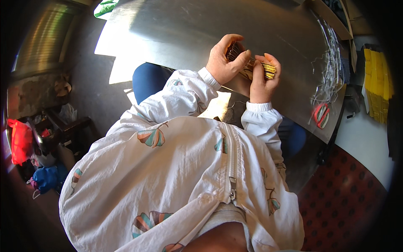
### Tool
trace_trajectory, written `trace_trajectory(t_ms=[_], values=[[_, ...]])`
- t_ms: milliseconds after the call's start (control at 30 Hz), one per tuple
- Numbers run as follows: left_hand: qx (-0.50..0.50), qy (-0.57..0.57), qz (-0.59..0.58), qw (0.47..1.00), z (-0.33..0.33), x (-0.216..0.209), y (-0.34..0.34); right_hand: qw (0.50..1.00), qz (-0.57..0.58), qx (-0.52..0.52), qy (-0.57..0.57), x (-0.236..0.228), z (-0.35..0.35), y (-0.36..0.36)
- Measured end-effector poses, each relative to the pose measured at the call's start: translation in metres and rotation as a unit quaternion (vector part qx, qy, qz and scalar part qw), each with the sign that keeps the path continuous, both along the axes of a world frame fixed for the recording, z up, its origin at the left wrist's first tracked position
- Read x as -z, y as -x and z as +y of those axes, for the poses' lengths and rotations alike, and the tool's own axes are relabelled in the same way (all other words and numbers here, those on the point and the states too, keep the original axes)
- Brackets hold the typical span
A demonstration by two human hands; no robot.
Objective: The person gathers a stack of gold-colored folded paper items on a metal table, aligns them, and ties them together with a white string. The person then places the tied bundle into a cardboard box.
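Above the metal table (273, 29), near its front edge, I hold a bundle of thin gold-coloured strips (269, 71) between both hands. My left hand (223, 63) is curled round the bundle's left end, where dark looped edges show between thumb and fingers. Round the right end closes my right hand (263, 84), its thumb laid along the near side and its fingers over the far side. Bright yellow-gold ends stick out past those fingers. The middle of the bundle is partly covered by my thumbs, and what kind of strips they are I cannot tell.
Red-handled scissors (321, 115) lie at the table's right end, below a tangle of whitish strands (329, 67). Farther right is a stack of yellow folded pieces (377, 84). Cardboard (333, 17) stands at the back right. A red bag (21, 140) sits at far left.
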State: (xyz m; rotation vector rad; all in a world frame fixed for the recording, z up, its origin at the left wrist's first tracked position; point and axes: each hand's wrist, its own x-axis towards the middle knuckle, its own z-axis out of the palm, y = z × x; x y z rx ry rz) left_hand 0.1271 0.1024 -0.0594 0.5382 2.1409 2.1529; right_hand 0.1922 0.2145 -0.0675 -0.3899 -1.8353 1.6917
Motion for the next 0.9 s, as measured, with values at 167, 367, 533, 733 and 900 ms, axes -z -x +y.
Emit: trace_trajectory(t_ms=[167, 367, 533, 733, 900], values=[[-0.042, 0.059, -0.013, 0.997, 0.004, 0.004, 0.009, 0.999, -0.047, 0.003, -0.013, -0.006, 0.003, 0.002], [0.000, 0.087, 0.025, 0.996, 0.000, 0.004, 0.010, 0.999, -0.035, -0.006, -0.038, -0.002, 0.008, 0.008], [0.209, 0.118, 0.042, 0.970, -0.027, -0.005, 0.025, 0.995, -0.065, -0.010, 0.077, -0.004, 0.018, 0.009], [0.278, 0.076, -0.108, 0.951, -0.038, -0.022, 0.033, 0.960, -0.077, -0.137, 0.232, -0.032, 0.036, 0.013], [0.293, -0.079, -0.324, 0.896, -0.037, -0.038, 0.022, 0.936, -0.035, -0.283, 0.204, -0.047, 0.048, -0.009]])
